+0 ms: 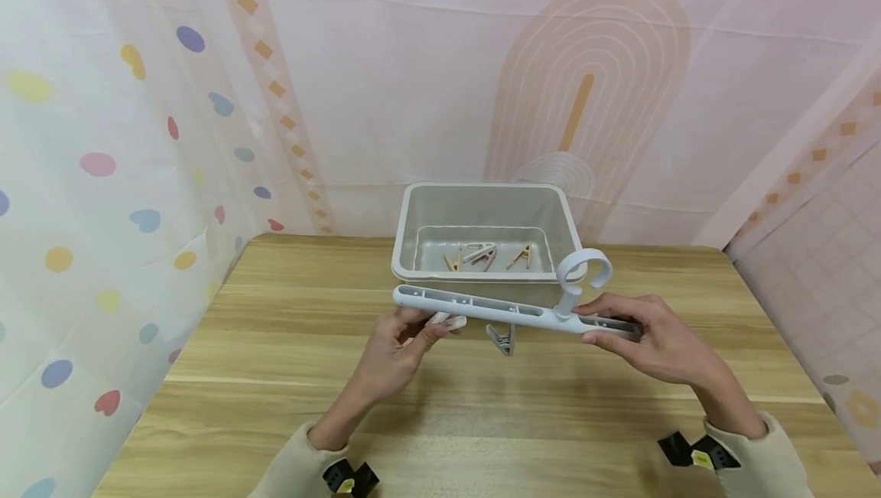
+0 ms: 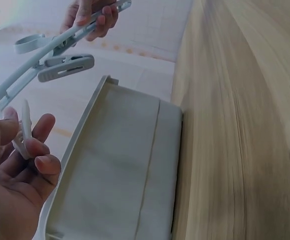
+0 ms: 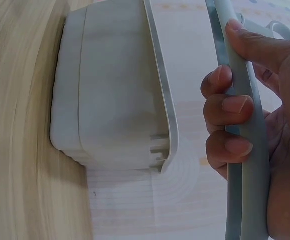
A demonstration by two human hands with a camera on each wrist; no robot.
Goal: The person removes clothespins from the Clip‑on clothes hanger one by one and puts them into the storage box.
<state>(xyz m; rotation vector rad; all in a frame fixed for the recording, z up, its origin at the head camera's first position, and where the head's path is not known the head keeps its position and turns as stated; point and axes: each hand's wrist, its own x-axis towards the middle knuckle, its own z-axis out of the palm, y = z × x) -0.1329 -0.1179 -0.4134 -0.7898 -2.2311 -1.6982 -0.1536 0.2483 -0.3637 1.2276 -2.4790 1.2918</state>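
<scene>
Clearly, the hanger [image 1: 475,307] is held up over the table [image 1: 495,437], its bar running left to right in front of the bin [image 1: 401,253], which stands by the middle of the table's far edge. The right hand [image 1: 661,341] grips the bar's right end, thumb on the near side and fingers curled round from the far side; the hook [image 1: 585,254] rises just left of these fingers. Under the bar's left end, the left hand [image 1: 395,353] pinches a white clip [image 1: 450,321] between thumb and fingers, the clip's tip poking out past them toward the right; whether it touches the bar cannot be told. A grey clip [image 1: 505,343] hangs beneath the bar, between the two hands and apart from both sets of fingers. Several loose clips [image 1: 479,253] lie on the bin's floor, beyond the bar and well apart from the fingers.
</scene>
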